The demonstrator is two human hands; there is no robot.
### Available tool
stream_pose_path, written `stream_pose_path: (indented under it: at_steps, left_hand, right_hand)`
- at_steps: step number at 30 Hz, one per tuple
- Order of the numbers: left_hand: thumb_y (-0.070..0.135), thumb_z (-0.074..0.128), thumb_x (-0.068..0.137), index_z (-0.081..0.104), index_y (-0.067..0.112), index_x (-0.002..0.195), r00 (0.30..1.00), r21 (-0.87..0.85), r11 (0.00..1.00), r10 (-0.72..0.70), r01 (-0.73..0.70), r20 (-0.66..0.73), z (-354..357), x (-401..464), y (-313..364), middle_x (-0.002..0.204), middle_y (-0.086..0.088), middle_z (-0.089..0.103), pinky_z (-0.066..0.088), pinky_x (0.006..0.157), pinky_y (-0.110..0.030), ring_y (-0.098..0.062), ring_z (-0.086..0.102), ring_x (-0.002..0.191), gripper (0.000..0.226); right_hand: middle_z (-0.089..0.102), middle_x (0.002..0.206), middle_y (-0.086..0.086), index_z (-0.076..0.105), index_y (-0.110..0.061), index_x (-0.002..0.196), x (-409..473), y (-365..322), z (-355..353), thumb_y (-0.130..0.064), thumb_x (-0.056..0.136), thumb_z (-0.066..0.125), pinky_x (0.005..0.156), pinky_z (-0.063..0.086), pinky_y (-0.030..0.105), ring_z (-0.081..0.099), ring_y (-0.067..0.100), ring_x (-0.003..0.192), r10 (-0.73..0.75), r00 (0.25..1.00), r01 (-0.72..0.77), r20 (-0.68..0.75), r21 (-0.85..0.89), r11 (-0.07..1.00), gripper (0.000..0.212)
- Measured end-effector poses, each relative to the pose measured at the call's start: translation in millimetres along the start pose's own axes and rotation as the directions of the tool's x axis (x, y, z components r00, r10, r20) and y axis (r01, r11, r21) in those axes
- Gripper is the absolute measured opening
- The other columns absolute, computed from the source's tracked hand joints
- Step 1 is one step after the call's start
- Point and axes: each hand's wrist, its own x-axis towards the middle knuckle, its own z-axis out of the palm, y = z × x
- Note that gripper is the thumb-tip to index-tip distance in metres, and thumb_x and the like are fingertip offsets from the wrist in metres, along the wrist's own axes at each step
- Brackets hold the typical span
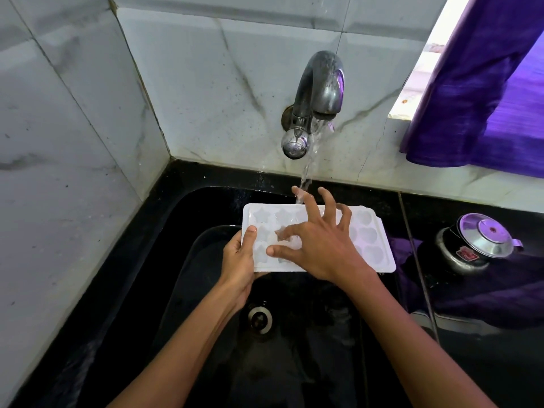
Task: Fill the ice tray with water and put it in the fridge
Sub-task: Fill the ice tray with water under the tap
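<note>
A white plastic ice tray [368, 237] with star and heart shaped cells is held level over the black sink [188, 260]. My left hand [240, 260] grips its left end, thumb on the rim and fingers underneath. My right hand [321, 240] lies spread over the tray's middle, fingertips touching the cells. Water runs from the metal tap [318, 86] and falls onto the tray's far edge by my right fingertips.
The sink drain [259, 317] lies below my hands. A steel pot with a lid [474, 242] stands on the black counter to the right, beside a purple cloth [406, 254]. A purple curtain [485, 83] hangs at the upper right. Marble-tiled walls close off the left and back.
</note>
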Motion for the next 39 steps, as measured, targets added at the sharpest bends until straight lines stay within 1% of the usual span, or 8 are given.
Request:
stream_pose_path:
  at_steps: [6, 12, 17, 24, 30, 32, 36, 39]
  left_hand:
    - [0.031, 0.044, 0.097, 0.062, 0.014, 0.107, 1.000, 0.020, 1.000, 0.012, -0.012, 0.017, -0.5, -1.6, -1.5, 0.099, -0.010, 0.072, 0.059, 0.070, -0.036, -0.023, 0.070, 0.083, 0.027]
    - [0.031, 0.044, 0.097, 0.062, 0.016, 0.104, 1.000, 0.017, 1.000, 0.008, -0.008, -0.019, 3.4, 1.3, 0.9, 0.100, -0.009, 0.071, 0.057, 0.077, -0.042, -0.025, 0.069, 0.088, 0.024]
    - [0.031, 0.044, 0.098, 0.062, 0.018, 0.103, 1.000, 0.021, 1.000, 0.005, -0.005, -0.026, 2.3, 0.1, -0.7, 0.099, -0.009, 0.072, 0.058, 0.075, -0.041, -0.026, 0.070, 0.088, 0.023]
    - [0.032, 0.043, 0.098, 0.061, 0.018, 0.108, 1.000, 0.011, 1.000, -0.017, 0.017, -0.017, 1.9, 0.5, -1.0, 0.100, -0.009, 0.073, 0.057, 0.080, -0.045, -0.026, 0.071, 0.088, 0.025]
    - [0.032, 0.043, 0.098, 0.061, 0.019, 0.103, 0.999, 0.016, 1.000, 0.010, -0.009, -0.039, 3.3, 1.2, -0.3, 0.098, -0.008, 0.072, 0.057, 0.075, -0.041, -0.025, 0.071, 0.087, 0.023]
    - [0.031, 0.043, 0.098, 0.061, 0.019, 0.101, 0.998, 0.016, 1.000, 0.018, -0.017, -0.058, 3.8, 2.6, 1.0, 0.099, -0.009, 0.071, 0.057, 0.075, -0.041, -0.026, 0.070, 0.087, 0.023]
    - [0.031, 0.043, 0.098, 0.060, 0.019, 0.099, 0.996, 0.013, 1.000, 0.011, -0.010, -0.092, 3.0, 5.0, 2.4, 0.099, -0.010, 0.071, 0.057, 0.073, -0.039, -0.026, 0.069, 0.088, 0.021]
    - [0.032, 0.043, 0.098, 0.060, 0.021, 0.097, 0.996, 0.015, 1.000, 0.008, -0.006, -0.090, 2.4, 4.5, 2.0, 0.097, -0.008, 0.071, 0.057, 0.073, -0.040, -0.025, 0.070, 0.086, 0.020]
  right_hand:
    - [-0.002, 0.157, -0.010, 0.069, -0.039, 0.099, 0.8, 1.1, 0.0, -0.076, 0.068, 0.056, 0.109, -0.003, 0.052, -0.016, 0.027, 0.141, 0.027, 0.999, -0.028, -0.032, -0.028, 0.999, 0.050]
    - [-0.006, 0.158, -0.010, 0.065, -0.043, 0.114, 1.4, 2.6, 1.7, -0.065, 0.083, 0.050, 0.107, -0.006, 0.049, -0.017, 0.028, 0.141, -0.005, 1.000, 0.003, -0.031, -0.073, 0.997, 0.041]
    - [0.006, 0.158, -0.011, 0.073, -0.040, 0.093, 3.0, 1.0, -2.2, -0.067, 0.071, 0.063, 0.105, -0.005, 0.049, -0.012, 0.026, 0.142, 0.017, 0.993, -0.023, -0.116, -0.053, 0.998, 0.036]
    - [-0.012, 0.158, -0.012, 0.065, -0.041, 0.116, 1.4, 2.5, 2.0, -0.059, 0.086, 0.052, 0.110, -0.004, 0.050, -0.020, 0.028, 0.141, -0.007, 1.000, 0.007, 0.015, -0.028, 1.000, 0.038]
    - [0.026, 0.153, -0.012, 0.074, -0.035, 0.071, -2.7, 0.2, 7.8, -0.054, 0.065, 0.075, 0.103, 0.002, 0.041, 0.002, 0.023, 0.139, 0.032, 0.959, -0.004, -0.282, 0.099, 0.995, 0.021]
    - [0.021, 0.154, -0.012, 0.074, -0.037, 0.078, -8.3, -2.0, 11.1, -0.055, 0.072, 0.070, 0.104, 0.002, 0.043, -0.002, 0.022, 0.139, 0.009, 0.964, 0.015, -0.265, 0.089, 0.996, 0.020]
    - [-0.010, 0.157, -0.012, 0.062, -0.045, 0.116, -19.3, -1.4, 15.3, -0.068, 0.085, 0.042, 0.108, -0.004, 0.048, -0.023, 0.022, 0.136, -0.015, 0.999, 0.015, -0.033, 0.018, 1.000, 0.043]
    - [-0.008, 0.157, -0.012, 0.063, -0.043, 0.113, -20.7, -2.5, 15.9, -0.068, 0.082, 0.047, 0.108, -0.006, 0.049, -0.024, 0.024, 0.136, -0.030, 0.999, 0.030, -0.024, 0.007, 1.000, 0.043]
